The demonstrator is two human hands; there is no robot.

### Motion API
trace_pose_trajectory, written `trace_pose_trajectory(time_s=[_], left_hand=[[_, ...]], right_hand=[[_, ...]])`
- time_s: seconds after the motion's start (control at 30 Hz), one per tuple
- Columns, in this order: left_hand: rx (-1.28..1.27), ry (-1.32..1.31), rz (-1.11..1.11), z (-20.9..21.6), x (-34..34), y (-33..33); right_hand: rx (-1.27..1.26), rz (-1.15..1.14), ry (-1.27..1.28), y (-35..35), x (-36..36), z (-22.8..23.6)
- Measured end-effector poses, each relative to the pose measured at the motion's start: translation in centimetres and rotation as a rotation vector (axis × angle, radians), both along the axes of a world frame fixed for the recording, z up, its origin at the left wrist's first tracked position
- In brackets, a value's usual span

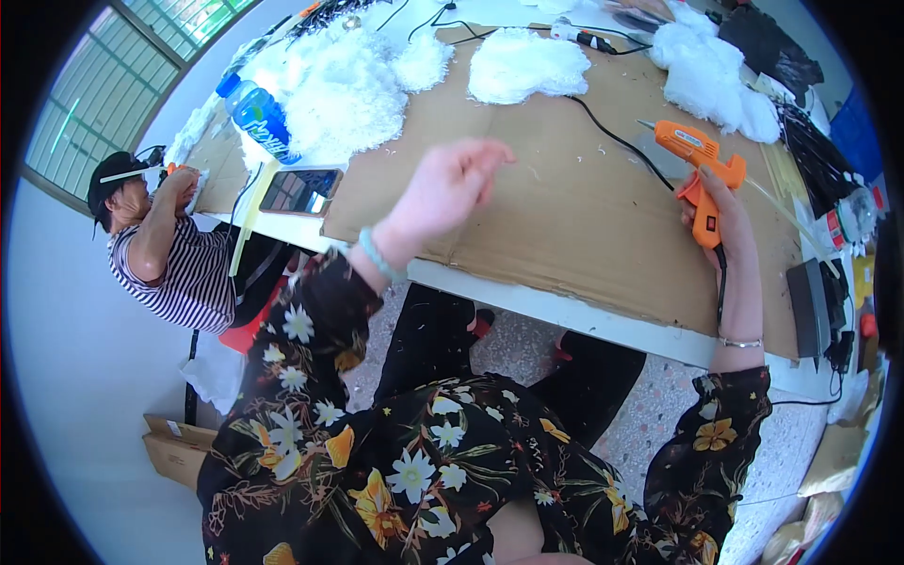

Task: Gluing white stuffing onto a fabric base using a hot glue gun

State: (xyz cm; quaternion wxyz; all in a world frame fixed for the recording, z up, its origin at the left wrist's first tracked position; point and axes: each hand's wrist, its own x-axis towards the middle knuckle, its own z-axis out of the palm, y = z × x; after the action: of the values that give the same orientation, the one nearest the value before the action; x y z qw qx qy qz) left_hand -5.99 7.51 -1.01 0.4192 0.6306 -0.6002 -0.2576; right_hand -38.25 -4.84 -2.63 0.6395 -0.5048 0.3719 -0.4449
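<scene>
- Far left, a co-worker in a black-and-white striped top (pixel 169 282) sits by the bench (pixel 565 311), hands raised.
- Right of them, a blue-capped plastic bottle with a blue label (pixel 259 118) leans beside a large heap of white fluffy fibre (pixel 344 104); a dark-screened phone (pixel 301 191) lies nearer.
- At centre left, the left grip (pixel 450 193), a bare hand with a pale bracelet, hangs above a flat brown cardboard sheet (pixel 556 221). It is blurred, fingers curled toward the thumb; I cannot tell whether they pinch anything fine.
- Far centre, a flattened pad of white fibre (pixel 527 68) lies on the cardboard.
- On the right, the orange plastic glue gun (pixel 697 146) is above the cardboard, its nozzle pointing far left, apart from the fibre. The right grip (pixel 720 202) is wrapped around its handle; whether the trigger is pressed, I cannot tell. A pale translucent rod (pixel 786 215) trails rightward from its back.
- The step in hand seems to be holding the gun ready rather than laying glue. The next move probably calls for a steady handle, cord slack, and the nozzle clear of bare fingers.
</scene>
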Motion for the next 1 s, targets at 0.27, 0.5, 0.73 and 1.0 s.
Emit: trace_pose_trajectory(time_s=[0.27, 0.5, 0.73, 1.0], left_hand=[[-0.079, 0.24, -0.178, -4.5, -1.2, 1.2], [-0.097, 0.258, -0.212, -5.0, -1.0, 0.6], [-0.101, 0.274, -0.105, -5.0, -0.8, 1.0], [-0.286, -0.012, -0.059, 0.3, 2.9, -6.1]], right_hand=[[0.065, -0.054, -0.031, -1.3, -1.0, -1.4], [0.045, -0.04, -0.014, -2.1, -1.0, -2.0], [0.003, 0.002, -0.023, -1.5, -0.9, -2.3], [-0.038, 0.137, -0.218, -0.9, -1.9, -2.3]])
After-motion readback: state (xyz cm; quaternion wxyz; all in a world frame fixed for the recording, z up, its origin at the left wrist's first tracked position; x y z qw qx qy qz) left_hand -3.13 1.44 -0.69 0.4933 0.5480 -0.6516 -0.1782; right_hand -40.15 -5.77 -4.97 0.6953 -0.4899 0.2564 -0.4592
